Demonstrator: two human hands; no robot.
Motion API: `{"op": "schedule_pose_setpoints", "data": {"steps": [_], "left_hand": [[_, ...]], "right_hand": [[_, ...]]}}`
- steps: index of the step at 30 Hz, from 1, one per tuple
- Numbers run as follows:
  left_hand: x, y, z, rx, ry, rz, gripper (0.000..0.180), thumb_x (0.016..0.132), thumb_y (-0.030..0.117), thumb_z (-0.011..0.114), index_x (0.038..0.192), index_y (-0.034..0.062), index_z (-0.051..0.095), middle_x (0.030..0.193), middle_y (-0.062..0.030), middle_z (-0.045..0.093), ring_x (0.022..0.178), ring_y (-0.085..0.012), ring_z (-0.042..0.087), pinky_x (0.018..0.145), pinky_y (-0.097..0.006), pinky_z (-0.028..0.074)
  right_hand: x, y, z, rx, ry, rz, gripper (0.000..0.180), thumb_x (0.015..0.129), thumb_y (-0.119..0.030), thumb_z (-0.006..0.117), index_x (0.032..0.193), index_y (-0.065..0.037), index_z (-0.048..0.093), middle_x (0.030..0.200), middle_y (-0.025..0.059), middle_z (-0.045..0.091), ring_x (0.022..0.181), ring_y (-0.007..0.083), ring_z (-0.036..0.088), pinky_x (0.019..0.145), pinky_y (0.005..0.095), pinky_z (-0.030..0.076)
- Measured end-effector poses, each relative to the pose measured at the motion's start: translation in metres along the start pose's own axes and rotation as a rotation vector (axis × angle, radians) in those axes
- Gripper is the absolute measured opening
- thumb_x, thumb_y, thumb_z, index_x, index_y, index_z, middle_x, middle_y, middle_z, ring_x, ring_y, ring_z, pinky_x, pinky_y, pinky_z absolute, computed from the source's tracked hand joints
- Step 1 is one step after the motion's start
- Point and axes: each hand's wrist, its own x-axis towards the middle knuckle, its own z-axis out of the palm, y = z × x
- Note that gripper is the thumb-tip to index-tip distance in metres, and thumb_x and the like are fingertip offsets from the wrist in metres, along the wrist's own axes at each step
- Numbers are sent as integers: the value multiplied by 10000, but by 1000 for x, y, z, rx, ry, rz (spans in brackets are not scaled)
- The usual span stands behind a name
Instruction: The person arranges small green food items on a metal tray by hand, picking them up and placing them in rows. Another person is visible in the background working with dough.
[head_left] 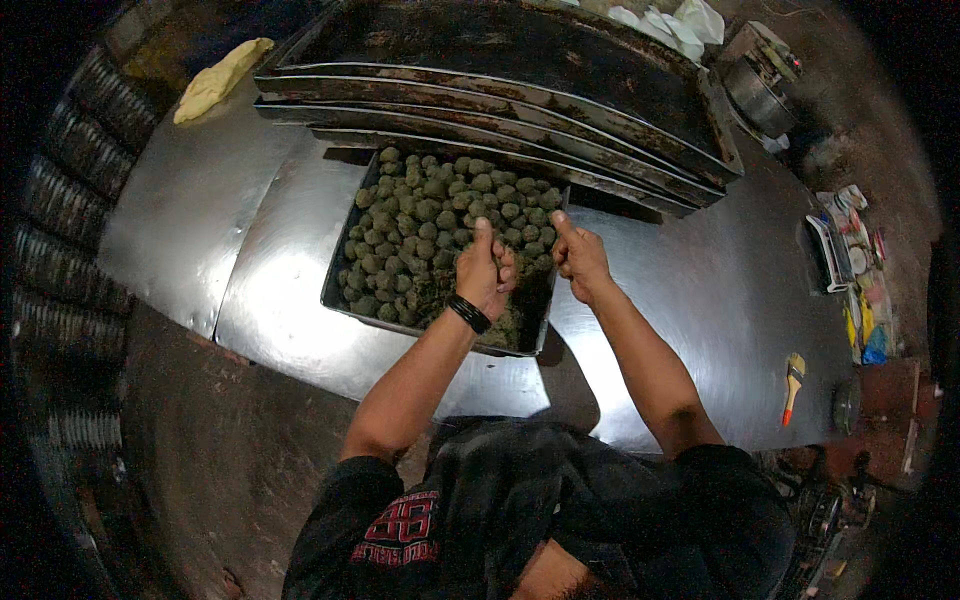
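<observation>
Left hand (484, 272), wristband on, curls narrow over green dough balls (430, 215) at frame centre; right hand (578, 255), fisted, thumb up, beside the tray (340, 290) rim.

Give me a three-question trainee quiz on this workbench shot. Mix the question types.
1. True or false: the left hand is over the dark tray of greenish balls.
2. Multiple choice: what lies on the metal table to the person's right? A) a rolling pin B) a paintbrush with an orange handle C) a kettle
3. Fill in: the pale yellow cloth lies at the table's far ____ corner.

Key
1. True; its wrist wears a dark band, and the right hand is at the tray's right edge.
2. B
3. left
</observation>
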Motion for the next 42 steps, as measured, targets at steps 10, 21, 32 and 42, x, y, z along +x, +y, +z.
{"op": "schedule_pose_setpoints", "data": {"steps": [10,21,32,42], "left_hand": [[15,39,-44,-423,-222,-190,671,890,575,241,1081,-28,464,1006,-119,501,919,-275,530,848,-369,452],[-28,9,-9,-136,-149,-74,673,854,602,345,1174,16,426,1144,-89,458,1000,-188,434,857,-296,346],[-70,-63,-1,555,144,484,299,887,306,505,1038,59,583,991,-55,584,888,-163,551,739,-301,440],[-44,-50,-81,1547,650,1050,258,865,262,492,933,28,576,961,-141,581,988,-339,504,830,-430,396]], "right_hand": [[63,-5,23,-1021,205,-750,379,769,-125,581,1141,-58,552,1103,149,560,950,261,575,804,336,461],[-36,-3,33,-801,-292,-886,408,775,-195,652,1144,-61,543,1071,99,587,966,196,574,769,303,474],[-100,28,-64,913,-279,399,255,909,-301,399,968,-89,526,792,31,547,573,105,426,458,216,320],[-100,40,-69,543,-242,242,380,844,-425,552,627,-143,420,527,25,434,391,103,351,394,236,302]]}}
